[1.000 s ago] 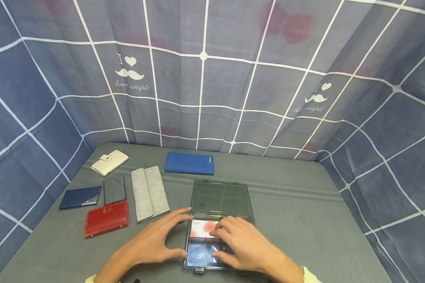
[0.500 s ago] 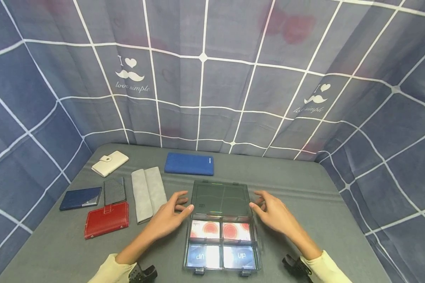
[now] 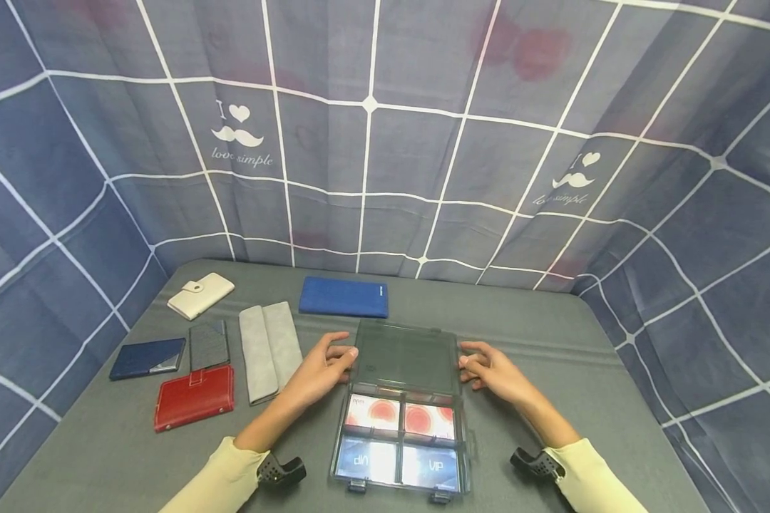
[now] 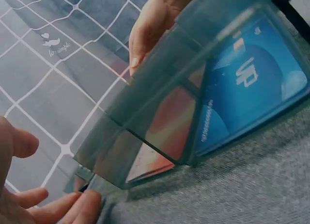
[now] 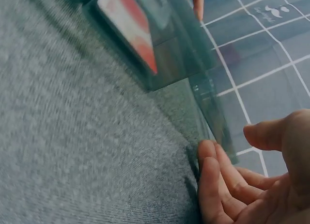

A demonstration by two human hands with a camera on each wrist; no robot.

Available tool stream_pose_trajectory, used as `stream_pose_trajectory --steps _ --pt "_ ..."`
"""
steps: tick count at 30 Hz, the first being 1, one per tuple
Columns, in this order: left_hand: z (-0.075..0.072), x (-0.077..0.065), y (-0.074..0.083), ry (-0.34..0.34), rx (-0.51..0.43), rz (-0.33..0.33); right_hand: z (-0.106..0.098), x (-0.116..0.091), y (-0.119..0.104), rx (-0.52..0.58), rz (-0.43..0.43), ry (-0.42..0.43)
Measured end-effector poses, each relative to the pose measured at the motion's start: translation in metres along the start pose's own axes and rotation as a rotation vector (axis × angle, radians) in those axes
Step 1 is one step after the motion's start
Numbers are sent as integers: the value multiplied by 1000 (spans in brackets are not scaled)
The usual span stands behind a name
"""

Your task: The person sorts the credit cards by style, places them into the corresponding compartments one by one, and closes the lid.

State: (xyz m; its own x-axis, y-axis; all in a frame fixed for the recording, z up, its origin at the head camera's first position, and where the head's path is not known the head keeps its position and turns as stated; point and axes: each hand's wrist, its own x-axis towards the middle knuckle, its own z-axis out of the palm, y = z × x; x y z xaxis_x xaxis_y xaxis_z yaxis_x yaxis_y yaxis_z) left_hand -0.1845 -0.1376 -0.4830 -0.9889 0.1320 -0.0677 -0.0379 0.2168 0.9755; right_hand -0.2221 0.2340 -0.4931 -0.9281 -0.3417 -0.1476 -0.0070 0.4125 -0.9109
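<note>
A see-through dark box lies unfolded in front of me, its lid on the far side and tilted slightly up from the table. Two red-and-white cards fill its back compartments. Blue VIP cards lie in the two front ones. At the lid's left edge is my left hand; the left wrist view shows its fingertips touching the lid, thumb apart. My right hand is at the opposite edge, fingertips against the lid from below, thumb raised away from it.
Left of the box lie a grey folded wallet, a red wallet, a dark grey card holder, a navy one and a cream wallet. A blue wallet lies behind the lid. A checked curtain surrounds the table.
My right hand has left the cards and gone to the lid's right side. My left hand has moved up to its left side. The lid has tipped up slightly off the table.
</note>
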Motion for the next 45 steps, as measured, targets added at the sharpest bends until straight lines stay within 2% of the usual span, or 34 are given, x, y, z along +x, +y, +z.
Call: stream_pose_trajectory --steps 4,10,14,18,22,28,32,35,38,42,45 --pt "-3 0 2 31 43 62 -3 -2 -1 63 -10 13" --pt "-12 1 5 26 133 136 -4 -10 -6 47 -84 82" --pt "-18 -2 8 -1 146 209 -3 -17 -9 12 -199 136" --pt "-24 -8 8 -29 162 303 -4 -28 -11 -35 -376 152" --pt "-30 -17 7 -96 145 391 -6 -44 -12 -41 -501 109" --pt "-38 -35 0 -205 141 537 -6 -71 -14 -109 -585 8" --pt "-43 -47 -3 -282 238 672 -2 -82 -14 -188 -716 -35" --pt "-45 -56 -5 -330 360 737 3 -88 -12 -239 -810 -50" --pt "-46 -65 -6 -367 466 742 7 -96 -8 -295 -793 -61" --pt "-44 -74 -9 -382 581 758 11 -103 -6 -388 -771 -81" --pt "-42 -77 -13 -390 648 803 14 -105 -7 -469 -768 -98"
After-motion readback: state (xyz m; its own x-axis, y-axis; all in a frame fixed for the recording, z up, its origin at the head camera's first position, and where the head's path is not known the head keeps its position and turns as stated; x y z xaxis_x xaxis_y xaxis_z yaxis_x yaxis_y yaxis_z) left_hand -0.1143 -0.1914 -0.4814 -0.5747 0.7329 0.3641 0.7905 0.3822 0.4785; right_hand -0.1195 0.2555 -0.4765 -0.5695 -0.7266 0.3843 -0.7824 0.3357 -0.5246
